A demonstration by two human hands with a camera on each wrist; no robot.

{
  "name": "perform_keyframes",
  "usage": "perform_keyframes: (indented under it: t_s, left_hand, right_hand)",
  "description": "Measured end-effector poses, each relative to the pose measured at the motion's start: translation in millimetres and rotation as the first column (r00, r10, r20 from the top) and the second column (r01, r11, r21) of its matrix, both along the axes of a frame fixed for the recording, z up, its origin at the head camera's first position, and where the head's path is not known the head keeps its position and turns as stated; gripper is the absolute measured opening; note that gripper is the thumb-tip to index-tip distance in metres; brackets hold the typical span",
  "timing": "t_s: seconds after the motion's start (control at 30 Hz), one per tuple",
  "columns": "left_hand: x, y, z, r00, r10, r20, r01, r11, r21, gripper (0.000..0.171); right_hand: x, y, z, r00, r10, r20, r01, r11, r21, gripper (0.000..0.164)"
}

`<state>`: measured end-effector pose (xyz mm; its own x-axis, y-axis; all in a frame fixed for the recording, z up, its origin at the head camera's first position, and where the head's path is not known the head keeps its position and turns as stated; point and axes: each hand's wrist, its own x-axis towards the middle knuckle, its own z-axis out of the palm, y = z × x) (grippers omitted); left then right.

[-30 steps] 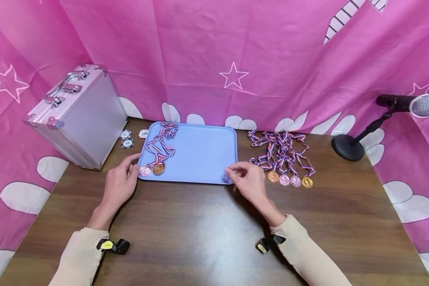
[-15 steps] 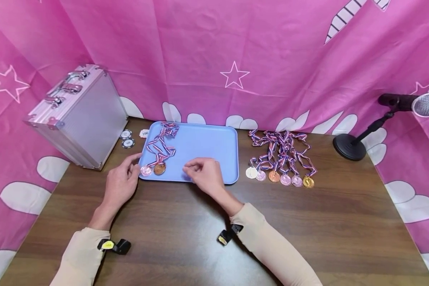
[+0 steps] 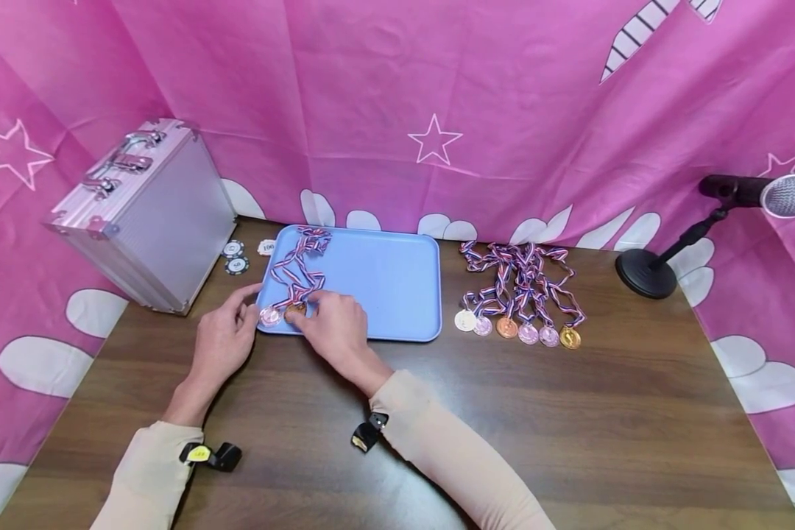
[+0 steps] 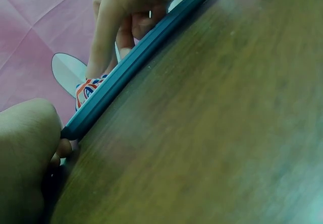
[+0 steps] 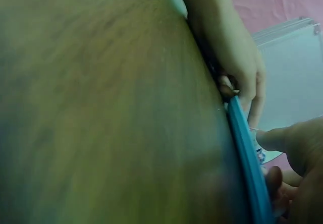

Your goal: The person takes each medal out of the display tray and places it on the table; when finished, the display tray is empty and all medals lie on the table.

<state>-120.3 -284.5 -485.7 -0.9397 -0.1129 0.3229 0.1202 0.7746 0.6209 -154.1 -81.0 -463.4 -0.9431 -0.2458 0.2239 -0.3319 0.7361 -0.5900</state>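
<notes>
My left hand (image 3: 224, 335) rests against the left edge of the blue tray (image 3: 391, 287), its index finger and thumb touching the rim. Two medals on striped red, white and blue ribbons (image 3: 298, 269) lie along the tray's left side. One is a pinkish silver medal (image 3: 271, 316) near the left hand's thumb. The other is a bronze-coloured medal (image 3: 295, 309), partly covered by my right hand (image 3: 336, 327), which pinches at it with thumb and index finger. In the left wrist view a right-hand finger (image 4: 103, 42) points down at the ribbon (image 4: 87, 90) behind the tray's edge.
Right of the tray lies a row of several medals (image 3: 528, 333) with tangled ribbons (image 3: 520, 269). A microphone on a stand (image 3: 692, 232) is at the far right. A silver case (image 3: 152, 221) and several poker chips (image 3: 236, 265) sit at the left. A pink curtain hangs behind.
My right hand has moved left from the tray's right front corner across to the bronze-coloured medal. The left hand has stayed at the tray's left edge.
</notes>
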Motion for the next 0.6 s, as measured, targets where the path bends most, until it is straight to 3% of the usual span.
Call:
perform_keyframes:
  t_s: [0.03,0.2,0.27,0.4,0.6]
  left_hand:
    - [0.1,0,-0.2,1.0,0.0,-0.005,0.0,1.0,-0.001,0.037]
    - [0.0,0,-0.1,1.0,-0.003,-0.01,0.003,1.0,-0.005,0.037]
    - [0.2,1,0.1,1.0,-0.003,-0.001,0.003,1.0,-0.005,0.038]
    - [0.1,1,0.8,1.0,-0.004,0.022,0.004,1.0,0.001,0.039]
    - [0.7,2,2.2,1.0,-0.004,0.03,0.004,1.0,0.008,0.039]
  right_hand:
    - [-3.0,-3,-7.6,0.999,-0.018,-0.036,0.019,1.0,0.021,0.042]
    - [-5.9,-7,-14.1,0.993,-0.062,-0.096,0.07,0.994,0.084,0.045]
    - [-1.6,-4,-2.5,0.997,-0.057,-0.061,0.062,0.995,0.079,0.041]
    - [-1.1,-1,-1.2,0.998,-0.062,-0.016,0.063,0.996,0.063,0.038]
    - [-2.3,11,-1.0,0.999,-0.029,0.024,0.031,0.998,-0.061,0.025]
